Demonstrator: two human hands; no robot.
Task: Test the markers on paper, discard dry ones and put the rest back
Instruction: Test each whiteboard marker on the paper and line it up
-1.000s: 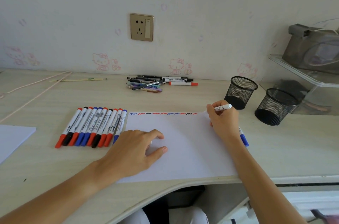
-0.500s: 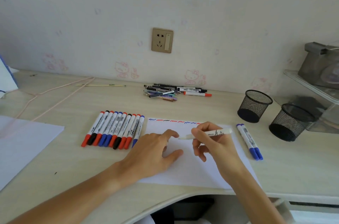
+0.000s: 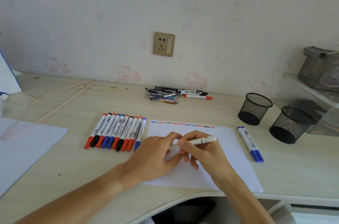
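Note:
A white sheet of paper (image 3: 229, 150) lies on the desk with a row of red, blue and black squiggles (image 3: 181, 124) along its far edge. My right hand (image 3: 203, 152) grips a white marker (image 3: 200, 140) lying sideways over the paper. My left hand (image 3: 156, 154) meets the marker's left end, where a pale cap shows between its fingers. A row of several capped red, black and blue markers (image 3: 117, 132) lies left of the paper. Two blue markers (image 3: 250, 143) lie to its right.
Two black mesh pen cups (image 3: 254, 108) (image 3: 289, 124) stand at the right, beside a clear shelf unit (image 3: 315, 93). A heap of pens and markers (image 3: 176, 93) lies by the wall. Another white sheet (image 3: 27, 148) and a pink cord (image 3: 55, 99) are at the left.
My right hand brought the marker back from the paper's far right edge to the middle. My left hand lifted off the paper and closed in on the marker's end.

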